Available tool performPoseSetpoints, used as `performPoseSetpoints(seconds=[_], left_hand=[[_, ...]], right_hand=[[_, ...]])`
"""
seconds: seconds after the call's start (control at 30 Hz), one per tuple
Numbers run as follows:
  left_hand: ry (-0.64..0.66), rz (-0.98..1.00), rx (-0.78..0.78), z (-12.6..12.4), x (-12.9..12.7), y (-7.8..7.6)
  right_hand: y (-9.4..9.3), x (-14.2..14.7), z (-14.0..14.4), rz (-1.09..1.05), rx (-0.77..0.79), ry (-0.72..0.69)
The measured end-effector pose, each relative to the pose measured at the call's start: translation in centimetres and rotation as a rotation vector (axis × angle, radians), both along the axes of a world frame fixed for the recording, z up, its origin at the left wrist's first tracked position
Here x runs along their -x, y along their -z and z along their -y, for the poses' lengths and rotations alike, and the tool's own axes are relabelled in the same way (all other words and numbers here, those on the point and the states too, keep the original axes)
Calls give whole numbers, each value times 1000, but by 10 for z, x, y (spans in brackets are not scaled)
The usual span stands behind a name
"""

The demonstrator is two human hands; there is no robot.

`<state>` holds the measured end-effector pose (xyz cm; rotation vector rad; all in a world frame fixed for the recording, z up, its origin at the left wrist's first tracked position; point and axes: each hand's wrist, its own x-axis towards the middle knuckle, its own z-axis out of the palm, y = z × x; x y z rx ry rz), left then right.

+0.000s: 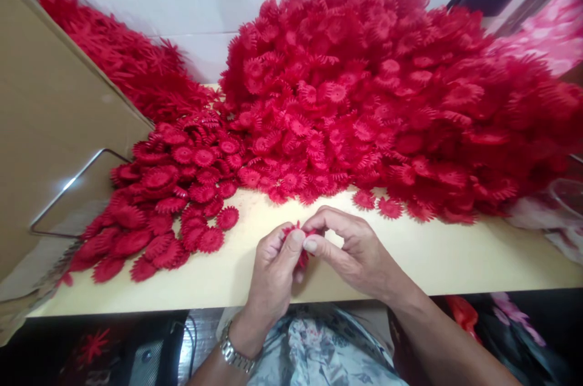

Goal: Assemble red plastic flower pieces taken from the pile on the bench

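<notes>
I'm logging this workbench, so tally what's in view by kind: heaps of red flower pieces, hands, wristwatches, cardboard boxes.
Heaps of red flower pieces: 3 — the big heap, the smaller heap and the spiky heap
Hands: 2 — left hand and right hand, both pinching one red flower piece
Wristwatches: 1
Cardboard boxes: 1
Total: 7

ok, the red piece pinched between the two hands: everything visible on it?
The red flower piece looks like moulded plastic or stiff fabric, with toothed petal edges like the heaps behind. Only slivers show: most is hidden by fingers. The left hand and right hand pinch it from both sides, thumbs meeting over it, just above the pale tabletop's near edge. Whether it is one layer or several cannot be told.
</notes>
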<state>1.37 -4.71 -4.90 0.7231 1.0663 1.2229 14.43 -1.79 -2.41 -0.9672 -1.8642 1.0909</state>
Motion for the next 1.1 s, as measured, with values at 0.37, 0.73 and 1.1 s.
performPoseSetpoints(seconds=[0.37,0.73,1.1], left_hand=[[114,-226,-136,-1,14,5],[87,-384,-208,1,22,-10],[24,-792,-211,-27,33,-8]], right_hand=[[8,-2,2,148,-167,228],[0,-20,-4,254,-392,410],[4,-35,-11,293,-351,314]])
